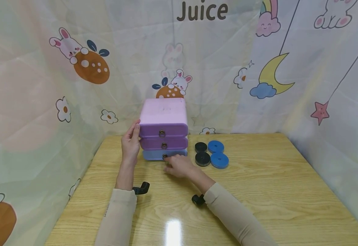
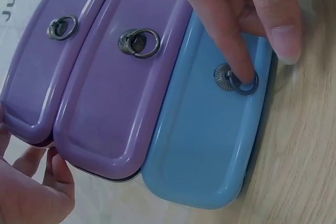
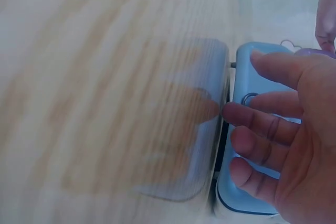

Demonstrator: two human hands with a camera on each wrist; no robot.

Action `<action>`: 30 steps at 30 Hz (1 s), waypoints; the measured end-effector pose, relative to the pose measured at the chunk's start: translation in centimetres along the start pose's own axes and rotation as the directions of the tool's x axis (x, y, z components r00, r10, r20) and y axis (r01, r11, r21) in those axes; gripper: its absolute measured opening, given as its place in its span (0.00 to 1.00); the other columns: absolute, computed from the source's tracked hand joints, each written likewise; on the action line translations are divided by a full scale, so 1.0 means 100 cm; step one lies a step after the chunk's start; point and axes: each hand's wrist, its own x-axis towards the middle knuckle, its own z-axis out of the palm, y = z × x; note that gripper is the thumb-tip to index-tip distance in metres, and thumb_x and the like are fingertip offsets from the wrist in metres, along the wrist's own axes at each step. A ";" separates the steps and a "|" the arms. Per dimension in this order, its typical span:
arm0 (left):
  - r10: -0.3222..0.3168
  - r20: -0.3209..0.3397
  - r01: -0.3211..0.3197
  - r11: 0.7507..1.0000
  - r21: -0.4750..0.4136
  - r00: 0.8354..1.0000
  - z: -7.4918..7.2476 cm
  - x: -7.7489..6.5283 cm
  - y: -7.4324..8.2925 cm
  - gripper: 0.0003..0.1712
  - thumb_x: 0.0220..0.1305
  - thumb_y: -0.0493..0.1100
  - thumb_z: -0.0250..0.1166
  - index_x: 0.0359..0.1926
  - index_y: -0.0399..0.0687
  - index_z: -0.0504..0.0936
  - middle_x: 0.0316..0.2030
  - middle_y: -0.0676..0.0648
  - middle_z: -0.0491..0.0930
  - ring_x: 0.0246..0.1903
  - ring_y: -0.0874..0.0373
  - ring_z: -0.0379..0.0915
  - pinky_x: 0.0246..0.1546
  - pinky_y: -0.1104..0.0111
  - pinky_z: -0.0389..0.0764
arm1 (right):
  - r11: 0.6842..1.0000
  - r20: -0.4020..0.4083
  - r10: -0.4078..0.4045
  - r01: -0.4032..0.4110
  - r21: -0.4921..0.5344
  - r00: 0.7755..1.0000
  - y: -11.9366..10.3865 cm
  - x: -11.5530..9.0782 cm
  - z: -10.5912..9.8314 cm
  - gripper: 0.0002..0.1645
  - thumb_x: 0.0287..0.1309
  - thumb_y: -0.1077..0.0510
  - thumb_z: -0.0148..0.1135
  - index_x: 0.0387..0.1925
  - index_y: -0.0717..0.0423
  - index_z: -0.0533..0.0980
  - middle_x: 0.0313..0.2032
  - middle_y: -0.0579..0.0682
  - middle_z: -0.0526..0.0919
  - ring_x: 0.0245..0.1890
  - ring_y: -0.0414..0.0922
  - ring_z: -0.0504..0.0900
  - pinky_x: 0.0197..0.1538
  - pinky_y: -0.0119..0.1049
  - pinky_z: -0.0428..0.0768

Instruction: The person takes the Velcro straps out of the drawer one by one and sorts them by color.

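Observation:
A small three-drawer cabinet (image 1: pixel 165 111) with a pink top stands at the back of the table. Its upper drawer (image 1: pixel 149 131) and middle drawer (image 2: pixel 113 108) are purple, the bottom drawer (image 2: pixel 197 145) light blue. All three fronts are closed and carry metal ring pulls. My left hand (image 1: pixel 131 145) grips the cabinet's left side at the upper drawers, thumb near the front edge and fingers bent against the side. My right hand (image 1: pixel 180 166) is at the blue drawer, index fingertip hooked in its ring pull (image 2: pixel 252 88). The other right fingers (image 3: pixel 257 145) hang loosely bent before the drawer front.
Right of the cabinet lie two black discs (image 1: pixel 201 147) and two blue discs (image 1: pixel 219 160), each with a centre hole. Printed cloth (image 1: pixel 215 112) hangs behind and at both sides of the wooden table (image 1: pixel 258 191). Black camera mounts (image 1: pixel 142 188) stick out from both wrists.

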 end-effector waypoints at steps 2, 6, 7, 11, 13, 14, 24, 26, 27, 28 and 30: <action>0.004 0.000 -0.004 1.000 0.011 1.000 0.000 0.000 0.001 0.23 0.63 0.60 0.61 0.58 0.64 0.80 0.60 0.57 0.75 0.60 0.61 0.69 0.62 0.60 0.68 | 1.000 0.013 0.007 -0.007 -0.002 1.000 -0.001 0.000 -0.001 0.28 0.62 0.38 0.58 0.58 0.47 0.76 0.24 0.41 0.76 0.29 0.41 0.77 0.28 0.38 0.75; -0.005 0.002 0.005 0.999 0.037 1.000 0.000 -0.001 0.002 0.23 0.63 0.61 0.61 0.58 0.66 0.79 0.59 0.58 0.76 0.60 0.62 0.69 0.60 0.64 0.70 | 1.000 0.027 0.007 -0.007 0.000 1.000 -0.003 0.000 -0.001 0.28 0.61 0.38 0.59 0.56 0.49 0.77 0.22 0.39 0.72 0.27 0.39 0.74 0.27 0.37 0.73; -0.010 0.004 0.010 0.999 0.043 1.000 -0.001 -0.001 0.002 0.23 0.63 0.61 0.60 0.57 0.66 0.79 0.59 0.58 0.76 0.60 0.62 0.69 0.58 0.65 0.71 | 1.000 0.028 0.004 -0.004 0.004 1.000 -0.003 0.000 -0.001 0.27 0.61 0.38 0.59 0.55 0.49 0.77 0.21 0.39 0.72 0.27 0.40 0.73 0.27 0.37 0.73; -0.027 0.026 0.027 0.999 0.022 0.999 -0.003 -0.002 0.003 0.23 0.63 0.61 0.60 0.58 0.66 0.79 0.60 0.57 0.75 0.59 0.60 0.69 0.49 0.64 0.78 | 1.000 0.022 -0.006 0.006 0.007 1.000 -0.004 0.001 -0.001 0.22 0.61 0.39 0.60 0.47 0.49 0.78 0.21 0.40 0.72 0.27 0.40 0.74 0.28 0.37 0.73; -0.026 0.041 0.026 1.000 0.004 0.999 -0.004 -0.001 0.004 0.23 0.64 0.60 0.60 0.59 0.64 0.79 0.61 0.56 0.74 0.59 0.59 0.70 0.47 0.60 0.80 | 1.000 0.016 -0.002 0.002 0.008 1.000 -0.005 0.001 -0.001 0.19 0.61 0.39 0.60 0.42 0.48 0.77 0.22 0.42 0.74 0.27 0.41 0.75 0.28 0.38 0.74; -0.024 0.047 0.024 1.000 -0.004 0.999 -0.004 -0.001 0.004 0.24 0.64 0.59 0.60 0.59 0.63 0.79 0.61 0.56 0.74 0.59 0.58 0.70 0.46 0.58 0.80 | 1.000 0.010 0.005 -0.005 0.011 1.000 -0.006 0.001 -0.001 0.20 0.61 0.39 0.60 0.42 0.48 0.77 0.23 0.42 0.75 0.28 0.41 0.76 0.28 0.38 0.74; -0.016 0.038 0.016 1.000 -0.008 0.999 -0.003 0.000 0.006 0.23 0.65 0.58 0.60 0.59 0.62 0.78 0.60 0.56 0.74 0.58 0.57 0.71 0.42 0.59 0.82 | 0.998 -0.007 0.036 -0.035 0.056 0.999 -0.008 0.001 -0.005 0.23 0.63 0.44 0.60 0.53 0.51 0.75 0.39 0.47 0.84 0.38 0.45 0.83 0.37 0.42 0.80; -0.016 0.036 0.017 1.000 -0.014 0.999 -0.003 -0.001 0.006 0.23 0.65 0.58 0.60 0.59 0.61 0.79 0.61 0.55 0.74 0.58 0.57 0.71 0.42 0.59 0.82 | 0.998 -0.017 0.033 -0.032 0.059 0.999 -0.007 0.001 -0.004 0.21 0.64 0.46 0.59 0.53 0.51 0.75 0.38 0.47 0.84 0.37 0.45 0.83 0.36 0.41 0.80; -0.017 0.034 0.017 1.000 -0.013 0.999 -0.003 -0.001 0.006 0.23 0.65 0.58 0.60 0.59 0.61 0.79 0.61 0.55 0.74 0.58 0.57 0.71 0.42 0.58 0.82 | 0.998 -0.022 0.032 -0.030 0.059 0.999 -0.006 0.001 -0.004 0.20 0.64 0.46 0.59 0.53 0.51 0.75 0.38 0.46 0.84 0.36 0.44 0.83 0.36 0.41 0.80; -0.017 0.032 0.017 1.000 -0.012 0.999 -0.003 -0.001 0.006 0.23 0.65 0.58 0.60 0.59 0.62 0.79 0.60 0.55 0.74 0.58 0.57 0.71 0.42 0.58 0.82 | 0.998 -0.026 0.031 -0.030 0.059 0.999 -0.006 0.001 -0.003 0.19 0.65 0.47 0.59 0.53 0.50 0.75 0.38 0.46 0.84 0.36 0.44 0.83 0.36 0.40 0.80; -0.018 0.032 0.018 1.000 -0.010 0.999 -0.003 -0.002 0.006 0.23 0.65 0.58 0.60 0.59 0.62 0.79 0.60 0.56 0.75 0.57 0.57 0.71 0.41 0.57 0.82 | 0.998 -0.035 0.030 -0.028 0.058 0.999 -0.004 0.001 -0.002 0.18 0.65 0.48 0.59 0.52 0.50 0.75 0.39 0.45 0.84 0.36 0.43 0.83 0.36 0.39 0.80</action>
